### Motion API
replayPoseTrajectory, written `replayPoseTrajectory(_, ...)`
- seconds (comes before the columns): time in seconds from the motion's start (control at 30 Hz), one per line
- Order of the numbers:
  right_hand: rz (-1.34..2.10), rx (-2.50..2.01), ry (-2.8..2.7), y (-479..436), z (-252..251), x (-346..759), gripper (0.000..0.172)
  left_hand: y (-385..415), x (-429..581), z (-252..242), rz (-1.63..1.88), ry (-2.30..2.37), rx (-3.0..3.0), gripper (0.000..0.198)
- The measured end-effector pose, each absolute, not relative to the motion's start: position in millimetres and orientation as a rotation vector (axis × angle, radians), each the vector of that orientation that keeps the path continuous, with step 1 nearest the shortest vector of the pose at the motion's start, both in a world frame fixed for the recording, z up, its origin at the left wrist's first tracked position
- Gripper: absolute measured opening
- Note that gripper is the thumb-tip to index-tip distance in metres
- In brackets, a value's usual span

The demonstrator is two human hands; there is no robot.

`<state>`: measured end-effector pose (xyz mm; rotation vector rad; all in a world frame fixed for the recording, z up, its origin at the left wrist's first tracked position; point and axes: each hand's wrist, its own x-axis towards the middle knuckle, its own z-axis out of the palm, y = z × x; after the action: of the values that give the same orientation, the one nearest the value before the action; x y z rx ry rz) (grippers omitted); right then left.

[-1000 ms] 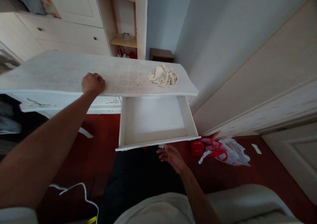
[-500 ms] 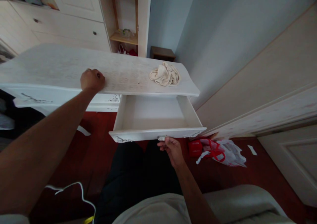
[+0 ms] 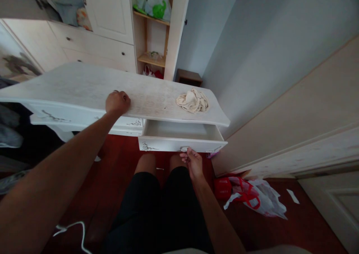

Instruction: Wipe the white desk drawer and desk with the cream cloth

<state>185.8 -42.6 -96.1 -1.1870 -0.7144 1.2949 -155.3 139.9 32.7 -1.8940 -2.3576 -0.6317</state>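
So, from the head view: the drawer (image 3: 168, 144) has been brought a good way in since half a second ago, with less of its inside on show now, and the person's bare knees have come into sight below it. The cream cloth (image 3: 193, 101) is still bunched up on the right end of the desk (image 3: 84, 82), pretty much untouched.

The drawer sits under that same end, its front sticking out past the edge of the desk top. Its knob (image 3: 184, 149) is met by the right hand (image 3: 193, 161): thumb and index are put right at it, the other fingers loosely curled. Whether it's properly pinched or just being nudged can't be told from here. As for the left grip, the left hand (image 3: 118, 102) is balled into a fist and planted on the desk near the front edge; nothing can be seen held in it.

Progress-wise, the drawer would be called partway in: a gap is still left behind the front panel, so it isn't flush yet. Down on the floor to the right, a white plastic bag (image 3: 269, 198) and a red item (image 3: 223, 187) can be spotted, well apart from both hands.
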Motion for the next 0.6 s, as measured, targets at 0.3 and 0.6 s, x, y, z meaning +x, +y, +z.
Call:
replayPoseTrajectory(0.3, 1.198, -1.226, -0.742, 47.7, -100.7, 176.9, 0.058, 143.2, -157.8, 29.8, -0.595, -2.312, -1.862, 0.046)
replayPoseTrajectory(0.6, 1.178, -1.191, -0.887, 66.8, -107.3, 189.8, 0.061, 140.7, -159.0, 30.8, -0.588, -2.294, -1.888, 0.042)
